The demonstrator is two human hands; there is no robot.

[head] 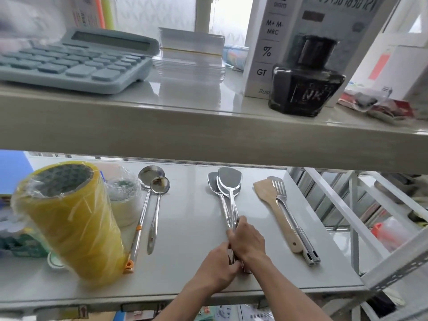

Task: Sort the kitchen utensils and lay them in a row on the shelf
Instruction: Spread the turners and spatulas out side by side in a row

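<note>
On the lower white shelf lie three groups of utensils, handles toward me. Two steel ladles rest side by side at the left. In the middle, a bunch of steel turners lies stacked, blades pointing away. My left hand and my right hand both close around the handles of this bunch, the right hand higher up the handles. At the right, a wooden spatula lies against a slotted steel turner.
A tall stack of yellow tape rolls in plastic wrap stands at the left, with a smaller wrapped roll behind it. The upper shelf carries a blue calculator, clear sleeves and a black ink bottle. A white metal frame stands at the right.
</note>
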